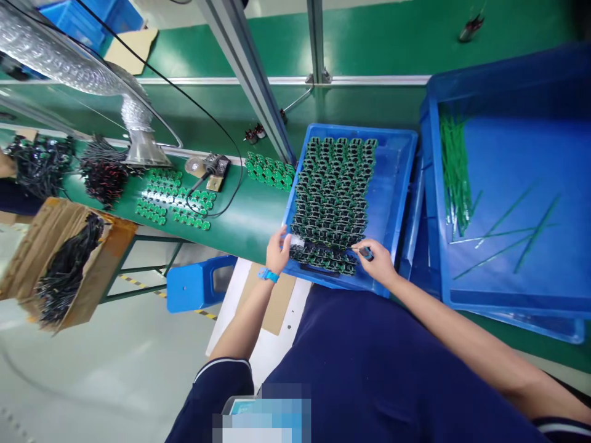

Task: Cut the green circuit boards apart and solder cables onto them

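Cardboard box [108, 252]: open, far left, holding a heap of black leads [69, 271].

Wire bundles [104, 175]: black and red-and-black heaps lying on the green belt [249, 227].

Silver duct [69, 55]: flexible, ending in a metal hood [144, 151] above the belt.

Loose boards [175, 200]: green circuit boards in groups on the belt, beside a corded black tool [217, 165]; its type cannot be determined.

Blue tray [397, 178]: at the belt's near edge, carrying overlapping rows of boards [332, 191].

Risk: hand pressure on overlapped rows may slide them and disturb the stack. A slip of the tool tip may mark or catch the front boards [323, 258].

Left hand [277, 251]: fingers extended and moderately spread, tips at the left end of the front boards; blue wristband [268, 275] on the wrist.

Right hand [378, 261]: fingers closed narrowly around a small blue-handled tool [366, 252], its thin tip at the front boards.

Blue crate [508, 80]: far right, containing a bundle of green strips [455, 172] and loose strips [508, 234].
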A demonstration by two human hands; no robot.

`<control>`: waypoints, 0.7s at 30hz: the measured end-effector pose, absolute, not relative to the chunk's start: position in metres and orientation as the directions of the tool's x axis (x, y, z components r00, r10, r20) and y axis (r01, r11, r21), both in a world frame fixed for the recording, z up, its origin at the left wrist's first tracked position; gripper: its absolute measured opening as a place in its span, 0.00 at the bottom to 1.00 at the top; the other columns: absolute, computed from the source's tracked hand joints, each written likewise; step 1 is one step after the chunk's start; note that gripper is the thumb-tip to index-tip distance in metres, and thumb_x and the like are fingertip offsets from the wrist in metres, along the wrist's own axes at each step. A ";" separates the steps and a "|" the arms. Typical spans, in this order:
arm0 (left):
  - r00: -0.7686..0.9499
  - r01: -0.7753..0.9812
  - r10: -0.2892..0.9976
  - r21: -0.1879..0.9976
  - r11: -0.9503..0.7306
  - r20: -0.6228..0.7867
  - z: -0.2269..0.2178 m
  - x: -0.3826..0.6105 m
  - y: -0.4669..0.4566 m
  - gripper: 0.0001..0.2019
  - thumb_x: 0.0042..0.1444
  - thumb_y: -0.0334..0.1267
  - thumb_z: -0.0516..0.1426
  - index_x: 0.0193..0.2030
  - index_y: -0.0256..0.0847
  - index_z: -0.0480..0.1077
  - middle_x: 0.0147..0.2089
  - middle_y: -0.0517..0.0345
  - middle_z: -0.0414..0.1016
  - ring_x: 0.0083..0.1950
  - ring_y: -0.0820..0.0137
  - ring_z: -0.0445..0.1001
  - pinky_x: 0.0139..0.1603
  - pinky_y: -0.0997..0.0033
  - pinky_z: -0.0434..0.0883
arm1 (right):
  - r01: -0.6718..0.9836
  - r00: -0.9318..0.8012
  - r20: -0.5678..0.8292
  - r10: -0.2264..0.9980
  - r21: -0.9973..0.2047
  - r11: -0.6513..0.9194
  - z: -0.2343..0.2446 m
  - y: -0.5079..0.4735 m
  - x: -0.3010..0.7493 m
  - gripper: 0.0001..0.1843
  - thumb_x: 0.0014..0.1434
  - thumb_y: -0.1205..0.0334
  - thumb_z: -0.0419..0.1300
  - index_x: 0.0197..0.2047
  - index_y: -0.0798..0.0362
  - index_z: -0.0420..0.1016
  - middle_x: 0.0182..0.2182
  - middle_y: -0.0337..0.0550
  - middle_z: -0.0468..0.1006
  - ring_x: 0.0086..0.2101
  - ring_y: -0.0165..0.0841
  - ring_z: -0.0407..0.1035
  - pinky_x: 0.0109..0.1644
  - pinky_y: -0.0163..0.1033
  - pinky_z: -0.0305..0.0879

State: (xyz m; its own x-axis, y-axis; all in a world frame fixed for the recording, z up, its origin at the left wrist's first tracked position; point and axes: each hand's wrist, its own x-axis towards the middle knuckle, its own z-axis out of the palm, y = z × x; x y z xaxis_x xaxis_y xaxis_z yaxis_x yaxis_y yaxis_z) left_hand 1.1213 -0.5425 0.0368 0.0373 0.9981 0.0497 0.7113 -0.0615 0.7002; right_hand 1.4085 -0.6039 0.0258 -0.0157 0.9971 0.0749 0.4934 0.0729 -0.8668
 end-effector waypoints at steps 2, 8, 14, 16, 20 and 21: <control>0.071 0.678 0.997 0.734 -0.045 -0.004 0.036 1.126 -0.539 0.15 0.58 0.45 0.52 0.48 0.41 0.69 0.42 0.52 0.72 0.36 0.72 0.73 0.42 0.68 0.73 | 0.507 -0.047 0.040 0.998 -0.860 0.058 0.018 -0.607 1.411 0.05 0.54 0.61 0.55 0.36 0.48 0.68 0.35 0.44 0.75 0.39 0.40 0.70 0.46 0.50 0.66; 0.094 0.667 0.994 0.745 -0.022 -0.055 0.035 1.125 -0.539 0.11 0.54 0.44 0.56 0.36 0.39 0.73 0.37 0.54 0.71 0.33 0.73 0.73 0.41 0.69 0.74 | 0.521 -0.103 -0.079 0.992 -0.853 -0.014 0.015 -0.605 1.419 0.08 0.54 0.58 0.57 0.38 0.49 0.69 0.36 0.44 0.75 0.39 0.41 0.69 0.45 0.49 0.65; 0.113 0.733 0.992 0.679 -0.045 -0.056 0.030 1.115 -0.537 0.09 0.56 0.42 0.55 0.38 0.40 0.72 0.37 0.53 0.72 0.39 0.68 0.73 0.45 0.64 0.72 | 0.453 -0.033 -0.219 0.975 -0.873 -0.180 0.031 -0.615 1.435 0.16 0.53 0.52 0.59 0.43 0.49 0.68 0.39 0.44 0.76 0.35 0.39 0.70 0.43 0.48 0.65; 0.134 0.755 0.990 0.652 -0.076 -0.040 0.031 1.116 -0.537 0.09 0.56 0.42 0.54 0.38 0.41 0.72 0.38 0.53 0.72 0.42 0.67 0.72 0.48 0.63 0.71 | 0.405 0.034 -0.263 0.964 -0.878 -0.254 0.038 -0.621 1.441 0.17 0.52 0.50 0.59 0.43 0.50 0.68 0.40 0.45 0.76 0.34 0.38 0.70 0.43 0.48 0.65; 0.187 0.801 0.982 0.577 -0.156 0.006 0.038 1.126 -0.537 0.10 0.57 0.42 0.53 0.37 0.39 0.72 0.39 0.51 0.72 0.46 0.64 0.71 0.52 0.60 0.68 | 0.223 0.165 -0.355 0.920 -0.895 -0.385 0.057 -0.629 1.444 0.19 0.49 0.48 0.62 0.39 0.51 0.68 0.38 0.45 0.77 0.33 0.36 0.70 0.44 0.47 0.66; 0.198 0.814 0.980 0.553 -0.177 0.022 0.040 1.131 -0.535 0.11 0.57 0.42 0.53 0.38 0.38 0.72 0.40 0.49 0.72 0.46 0.63 0.70 0.52 0.58 0.67 | 0.155 0.193 -0.378 0.905 -0.899 -0.409 0.062 -0.629 1.444 0.20 0.49 0.47 0.62 0.39 0.51 0.67 0.39 0.45 0.76 0.34 0.35 0.70 0.45 0.46 0.66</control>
State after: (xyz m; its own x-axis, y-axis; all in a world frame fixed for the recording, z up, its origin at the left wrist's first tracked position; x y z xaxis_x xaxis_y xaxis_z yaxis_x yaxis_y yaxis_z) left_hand 1.1307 -0.5346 0.0399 0.1980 0.9800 0.0216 0.8139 -0.1767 0.5534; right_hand 1.4441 -0.6291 0.0618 0.1925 0.9054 -0.3784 0.1549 -0.4088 -0.8994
